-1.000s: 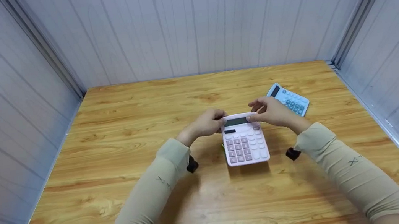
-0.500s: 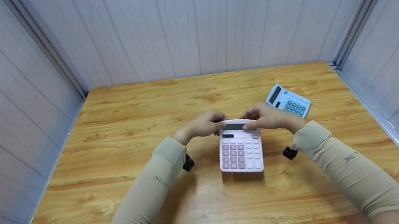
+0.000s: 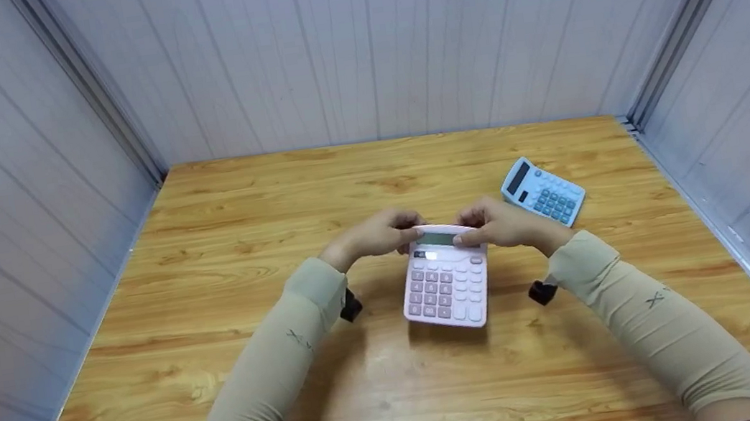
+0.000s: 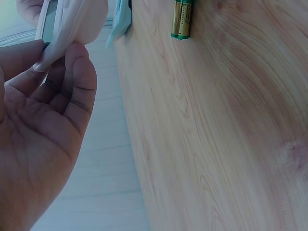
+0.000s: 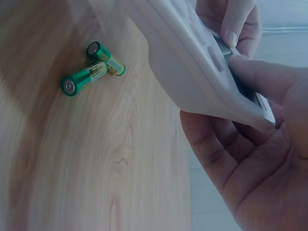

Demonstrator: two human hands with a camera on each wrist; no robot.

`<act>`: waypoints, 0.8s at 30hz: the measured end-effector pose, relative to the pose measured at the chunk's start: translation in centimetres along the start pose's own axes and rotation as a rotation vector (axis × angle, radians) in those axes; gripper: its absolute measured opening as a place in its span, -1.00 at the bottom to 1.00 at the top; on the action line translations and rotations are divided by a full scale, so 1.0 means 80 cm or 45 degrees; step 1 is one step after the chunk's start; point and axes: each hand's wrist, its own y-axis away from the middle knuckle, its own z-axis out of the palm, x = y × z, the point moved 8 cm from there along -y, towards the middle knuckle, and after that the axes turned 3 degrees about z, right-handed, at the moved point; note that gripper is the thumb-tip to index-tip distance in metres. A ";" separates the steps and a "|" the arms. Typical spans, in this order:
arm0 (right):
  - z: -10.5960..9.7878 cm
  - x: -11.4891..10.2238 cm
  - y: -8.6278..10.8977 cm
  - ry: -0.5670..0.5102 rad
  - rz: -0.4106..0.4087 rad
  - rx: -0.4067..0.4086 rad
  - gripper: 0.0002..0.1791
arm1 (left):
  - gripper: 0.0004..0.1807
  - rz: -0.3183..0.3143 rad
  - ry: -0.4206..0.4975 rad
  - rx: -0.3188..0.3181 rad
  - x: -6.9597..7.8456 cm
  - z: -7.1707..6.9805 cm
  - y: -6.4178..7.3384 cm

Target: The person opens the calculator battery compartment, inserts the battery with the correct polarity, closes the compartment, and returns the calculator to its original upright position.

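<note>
Over the table (image 3: pixel 385 397), the pink calculator (image 3: pixel 443 277) has shifted left and nearer, pinched at its far corners by our left hand (image 3: pixel 378 235) and right hand (image 3: pixel 507 225), so we judge both now steady it, with two batteries (image 5: pixel 94 72) below and the blue calculator (image 3: pixel 546 191) far right.

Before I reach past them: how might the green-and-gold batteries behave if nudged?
The batteries would probably roll, being cylinders lying on their sides. Pushing one would likely disturb the other, since they lie close together.
</note>
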 end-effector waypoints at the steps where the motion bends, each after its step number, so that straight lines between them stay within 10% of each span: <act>1: -0.001 0.000 0.000 -0.008 0.007 0.011 -0.77 | -0.70 0.000 0.013 0.008 -0.002 -0.001 0.000; 24: -0.048 0.030 0.011 -0.268 0.086 0.418 -0.70 | -0.45 0.009 0.165 0.334 -0.017 -0.030 0.029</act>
